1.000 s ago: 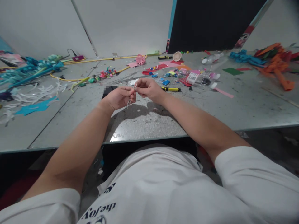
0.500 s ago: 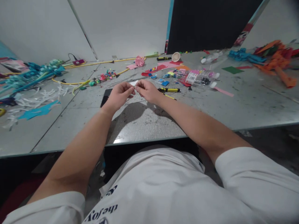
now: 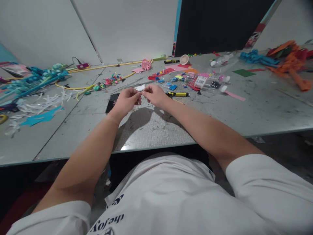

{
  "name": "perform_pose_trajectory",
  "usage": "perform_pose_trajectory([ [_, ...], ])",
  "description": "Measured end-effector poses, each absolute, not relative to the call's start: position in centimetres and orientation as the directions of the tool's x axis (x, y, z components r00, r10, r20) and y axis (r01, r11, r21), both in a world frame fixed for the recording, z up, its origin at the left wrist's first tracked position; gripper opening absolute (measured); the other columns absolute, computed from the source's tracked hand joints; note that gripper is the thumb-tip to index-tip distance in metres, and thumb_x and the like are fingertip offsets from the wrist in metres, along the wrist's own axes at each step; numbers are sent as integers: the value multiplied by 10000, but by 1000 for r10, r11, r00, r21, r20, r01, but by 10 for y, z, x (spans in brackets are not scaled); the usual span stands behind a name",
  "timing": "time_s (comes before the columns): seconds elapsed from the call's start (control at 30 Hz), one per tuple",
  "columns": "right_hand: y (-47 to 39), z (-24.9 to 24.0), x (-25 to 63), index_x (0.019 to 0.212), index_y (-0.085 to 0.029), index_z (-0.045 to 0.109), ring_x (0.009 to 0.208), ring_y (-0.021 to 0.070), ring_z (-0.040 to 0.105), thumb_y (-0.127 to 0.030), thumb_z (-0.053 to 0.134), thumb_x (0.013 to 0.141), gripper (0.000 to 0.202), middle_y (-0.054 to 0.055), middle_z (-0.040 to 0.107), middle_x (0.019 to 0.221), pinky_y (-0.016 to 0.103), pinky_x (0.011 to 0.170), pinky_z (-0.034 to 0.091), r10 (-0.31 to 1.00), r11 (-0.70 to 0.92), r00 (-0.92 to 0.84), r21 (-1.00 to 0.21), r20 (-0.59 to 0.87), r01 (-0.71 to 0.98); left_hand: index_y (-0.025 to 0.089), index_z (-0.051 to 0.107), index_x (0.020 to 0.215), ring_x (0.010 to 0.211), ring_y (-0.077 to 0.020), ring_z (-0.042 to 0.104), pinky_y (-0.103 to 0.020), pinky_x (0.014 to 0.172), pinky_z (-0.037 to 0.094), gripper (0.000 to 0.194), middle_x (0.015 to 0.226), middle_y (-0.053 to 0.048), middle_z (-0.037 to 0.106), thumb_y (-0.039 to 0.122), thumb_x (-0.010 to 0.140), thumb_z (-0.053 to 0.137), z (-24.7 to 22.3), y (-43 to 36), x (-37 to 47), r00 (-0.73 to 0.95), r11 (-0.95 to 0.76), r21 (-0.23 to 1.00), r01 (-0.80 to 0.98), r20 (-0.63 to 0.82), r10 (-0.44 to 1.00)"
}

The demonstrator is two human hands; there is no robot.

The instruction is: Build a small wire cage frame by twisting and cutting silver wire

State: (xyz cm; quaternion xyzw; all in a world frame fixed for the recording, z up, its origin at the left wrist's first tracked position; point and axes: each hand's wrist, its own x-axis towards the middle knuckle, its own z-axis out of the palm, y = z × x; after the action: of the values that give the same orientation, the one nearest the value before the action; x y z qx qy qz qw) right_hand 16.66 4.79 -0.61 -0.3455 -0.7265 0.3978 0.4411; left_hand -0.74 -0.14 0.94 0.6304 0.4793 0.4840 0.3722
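My left hand [image 3: 127, 99] and my right hand [image 3: 154, 94] are raised over the table with their fingertips pinched close together. Whatever lies between the fingertips is too small or too hidden to name. Just behind the fingers a crumpled white piece [image 3: 140, 87] shows; I cannot tell whether it is held or lies on the table. A black phone-like slab [image 3: 111, 102] lies to the left, partly covered by my left hand. Beside my right wrist is a yellow and black cutter-like tool [image 3: 179, 94].
Plastic bottles [image 3: 202, 81], coloured paper scraps [image 3: 168, 71] and a small beige cup [image 3: 184, 59] lie farther back. To the left are white strips [image 3: 39, 105], a blue sheet [image 3: 42, 116] and teal strips [image 3: 36, 80]. Orange material [image 3: 290, 67] is heaped at the far right.
My fingertips remain pinched together, with the hands shifted very slightly. More of the white piece shows behind them. The table's other things lie as before.
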Motion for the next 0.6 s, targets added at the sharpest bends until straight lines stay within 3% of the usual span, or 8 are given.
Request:
perform_pose_trajectory([
  [0.1,55,-4,183,1081,-216,617,762,136,555,-77,752,928,247,11,649,963,286,781,491,750,629,-389,-758,534,173,216,650,769,617,-148,604,-286,595,474,276,720,-22,650,337,954,815,10,0,-12,87,-199,962,185,186,979],
  [0.13,58,-3,189,1138,-208,633,809,151,573,-92,718,954,234,46,666,1055,315,840,507,595,784,-507,-588,623,198,214,658,762,623,-148,608,-277,576,454,273,721,-25,654,335,940,826,10,-1,-14,93,-185,968,172,171,981],
  [0.23,64,-2,200,1106,-213,663,868,184,582,-133,677,992,140,82,677,1125,355,901,504,456,878,-597,-443,660,181,201,687,745,637,-149,609,-264,551,411,250,713,-39,673,299,915,841,12,-2,-16,117,-155,975,159,137,984],
  [0.33,69,-4,203,1043,-214,663,873,197,581,-189,651,1028,32,78,664,1071,355,873,491,400,908,-627,-383,669,170,188,702,730,620,-143,585,-272,564,399,242,690,-44,676,253,921,837,14,-4,-15,131,-138,977,164,117,984],
  [0.6,70,-5,201,1019,-220,676,891,208,609,-169,630,1013,68,50,651,942,343,844,490,350,929,-636,-343,687,141,186,714,735,625,-128,558,-259,575,402,237,712,-30,668,229,938,829,14,-6,-13,130,-123,983,138,105,986],
])
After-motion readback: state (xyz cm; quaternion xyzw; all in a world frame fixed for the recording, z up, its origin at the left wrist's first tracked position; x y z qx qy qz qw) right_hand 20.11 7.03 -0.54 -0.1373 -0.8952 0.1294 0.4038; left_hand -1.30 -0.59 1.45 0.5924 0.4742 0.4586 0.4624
